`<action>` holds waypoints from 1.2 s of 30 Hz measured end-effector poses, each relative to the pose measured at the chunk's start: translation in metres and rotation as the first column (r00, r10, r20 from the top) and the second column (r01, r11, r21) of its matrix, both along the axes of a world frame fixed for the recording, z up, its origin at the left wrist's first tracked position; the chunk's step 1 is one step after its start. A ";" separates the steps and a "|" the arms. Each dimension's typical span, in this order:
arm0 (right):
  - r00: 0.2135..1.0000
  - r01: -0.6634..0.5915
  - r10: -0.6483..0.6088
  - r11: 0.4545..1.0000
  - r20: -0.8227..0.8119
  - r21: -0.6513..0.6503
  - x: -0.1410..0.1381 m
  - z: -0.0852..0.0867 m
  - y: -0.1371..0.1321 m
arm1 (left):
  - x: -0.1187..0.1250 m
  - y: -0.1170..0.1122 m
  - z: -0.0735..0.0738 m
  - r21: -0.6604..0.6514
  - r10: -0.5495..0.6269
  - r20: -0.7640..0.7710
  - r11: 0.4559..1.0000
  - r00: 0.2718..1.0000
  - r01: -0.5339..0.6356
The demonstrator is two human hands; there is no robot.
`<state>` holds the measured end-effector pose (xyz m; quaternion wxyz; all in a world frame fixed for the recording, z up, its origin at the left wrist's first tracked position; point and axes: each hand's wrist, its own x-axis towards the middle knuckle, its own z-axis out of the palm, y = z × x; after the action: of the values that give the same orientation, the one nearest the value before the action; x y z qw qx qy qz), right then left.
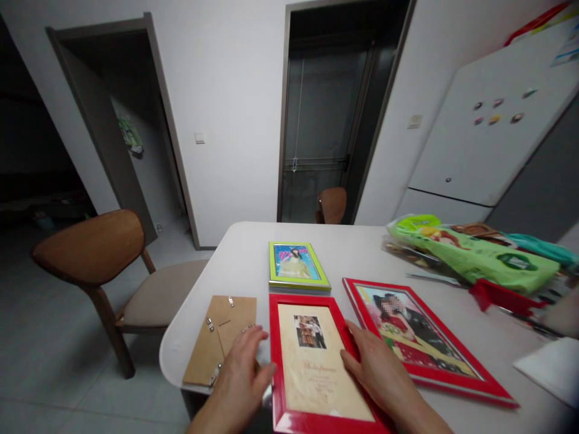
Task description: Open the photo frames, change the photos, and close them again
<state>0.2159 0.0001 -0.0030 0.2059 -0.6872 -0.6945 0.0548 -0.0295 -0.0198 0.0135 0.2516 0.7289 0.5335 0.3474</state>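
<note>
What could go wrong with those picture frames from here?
The brown board with metal clips lies right by the table's near edge, so a nudge might tip it off. The right fingers are on the middle red frame's right side, near the other red frame, and could bump it.

On a white table (357,247), a person's right hand (377,364) touches the right side of a red picture frame (312,386). The left hand (239,374), fingers apart, is over a brown board (210,331) with metal clips. A green frame (296,265) and second red frame (423,337) lie nearby.
</note>
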 end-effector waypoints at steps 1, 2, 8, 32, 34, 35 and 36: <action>1.000 -0.001 0.001 1.000 -0.020 -0.026 0.002 0.002 0.003 | 0.013 -0.006 -0.001 -0.030 -0.076 -0.016 0.997 0.997 0.076; 0.999 -0.002 0.000 0.999 -0.048 -0.042 0.004 0.004 0.006 | 0.023 -0.010 -0.001 -0.056 -0.129 -0.034 0.990 0.991 0.127; 0.795 -0.003 -0.126 0.978 -0.593 -0.211 0.000 0.031 0.004 | 0.051 -0.006 0.009 -0.131 -0.120 -0.004 0.984 0.993 0.119; 0.998 0.015 -0.011 0.999 0.067 -0.050 0.015 0.008 0.017 | -0.026 0.038 -0.011 -0.259 0.222 0.242 0.953 0.945 -0.158; 0.995 -0.006 0.010 0.999 0.100 -0.033 0.014 0.006 0.017 | -0.027 0.039 -0.018 -0.210 0.219 0.171 0.961 0.961 -0.181; 0.994 -0.016 0.019 1.000 0.110 -0.026 0.014 0.005 0.017 | -0.027 0.039 -0.018 -0.183 0.214 0.136 0.965 0.967 -0.188; 0.993 -0.026 0.028 0.999 0.116 -0.019 0.014 0.005 0.017 | -0.028 0.038 -0.018 -0.158 0.208 0.102 0.969 0.973 -0.191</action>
<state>0.2297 0.0169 0.0023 0.1586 -0.6816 -0.7139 0.0235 -0.0577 0.0187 -0.0042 0.2995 0.6292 0.6126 0.3730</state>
